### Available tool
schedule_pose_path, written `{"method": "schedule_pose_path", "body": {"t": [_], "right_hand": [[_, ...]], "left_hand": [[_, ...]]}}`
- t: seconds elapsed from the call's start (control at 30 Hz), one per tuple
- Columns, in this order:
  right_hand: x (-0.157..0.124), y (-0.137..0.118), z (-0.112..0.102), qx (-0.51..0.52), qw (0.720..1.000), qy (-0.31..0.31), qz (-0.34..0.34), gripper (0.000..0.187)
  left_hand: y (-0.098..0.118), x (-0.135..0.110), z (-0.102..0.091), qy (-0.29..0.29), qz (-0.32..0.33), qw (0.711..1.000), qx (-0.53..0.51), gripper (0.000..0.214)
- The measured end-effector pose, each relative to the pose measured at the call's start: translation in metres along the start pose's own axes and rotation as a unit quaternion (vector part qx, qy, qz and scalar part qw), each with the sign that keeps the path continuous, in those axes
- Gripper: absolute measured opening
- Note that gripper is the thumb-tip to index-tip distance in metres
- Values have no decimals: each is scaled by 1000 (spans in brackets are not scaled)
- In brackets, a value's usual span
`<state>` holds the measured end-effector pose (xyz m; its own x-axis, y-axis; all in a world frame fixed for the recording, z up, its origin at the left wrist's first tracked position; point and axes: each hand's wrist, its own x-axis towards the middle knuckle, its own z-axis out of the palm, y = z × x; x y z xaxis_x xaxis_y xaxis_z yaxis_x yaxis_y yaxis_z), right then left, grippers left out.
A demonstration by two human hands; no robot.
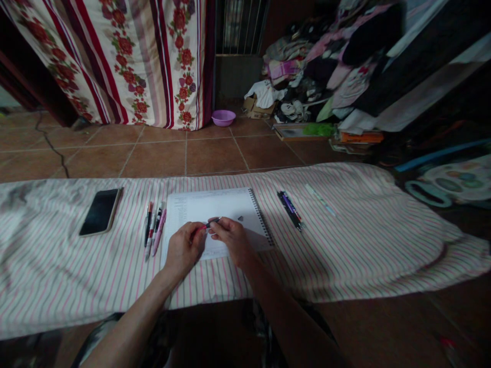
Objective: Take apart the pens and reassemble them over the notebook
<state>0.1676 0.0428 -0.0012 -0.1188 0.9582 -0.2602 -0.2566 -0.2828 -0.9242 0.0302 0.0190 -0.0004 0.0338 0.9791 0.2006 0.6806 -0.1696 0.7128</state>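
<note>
My left hand [186,246] and my right hand [232,236] meet over the open page of a spiral notebook [222,202]. Between them they pinch a slim dark pen [213,222] with a reddish part by the left fingertips. Fingers cover much of it, so whether it is in one piece cannot be told. A small dark grey piece [240,218], too small to name, lies on the page just right of my right hand. Left of the notebook sit several pens [154,227] side by side. To its right are a few dark and purple pens [290,209].
A striped cloth [364,240] covers the low table. A phone [100,212] lies at the left, and a pale ruler-like strip [320,199] at the right. Beyond, on the tiled floor [161,151], are a purple basin [223,118] and a heap of clothes [318,71].
</note>
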Motion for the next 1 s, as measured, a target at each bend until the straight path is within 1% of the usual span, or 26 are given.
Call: {"method": "schedule_pose_path", "body": {"t": [0.17, 0.33, 0.53, 0.63, 0.73, 0.8, 0.83, 0.9, 0.93, 1.0], "right_hand": [[0, 0, 1, 1, 1000, 9, -1, 24], [-1, -2, 1, 14, 1000, 4, 9, 25], [-1, -2, 0, 4, 1000, 8, -5, 22], [2, -3, -4, -26, 999, 8, -21, 27], [7, -6, -15, -107, 992, 25, -60, 34], [10, -10, -27, -174, 978, 48, -104, 33], [11, -11, -34, -211, 966, 64, -134, 30], [13, -15, -47, -294, 929, 104, -200, 24], [14, -16, -54, -336, 907, 124, -222, 22], [15, -17, -66, -419, 864, 141, -242, 20]], "left_hand": [[1, -1, 0, -3, 2, 1000, 6, 22], [1, 0, 1, 4, -1, 1000, 12, 21], [4, 0, 1, 3, 7, 1000, 18, 21], [6, 2, 3, 8, -1, 1000, 16, 21], [6, 3, 5, 11, -8, 1000, 6, 21], [5, 3, 6, 12, -14, 1000, 0, 22], [5, 3, 6, 12, -16, 1000, -2, 23], [6, 3, 7, 10, -17, 1000, 0, 24], [6, 3, 6, 8, -14, 1000, 3, 24], [7, 3, 6, 5, -10, 1000, 8, 25]]}}
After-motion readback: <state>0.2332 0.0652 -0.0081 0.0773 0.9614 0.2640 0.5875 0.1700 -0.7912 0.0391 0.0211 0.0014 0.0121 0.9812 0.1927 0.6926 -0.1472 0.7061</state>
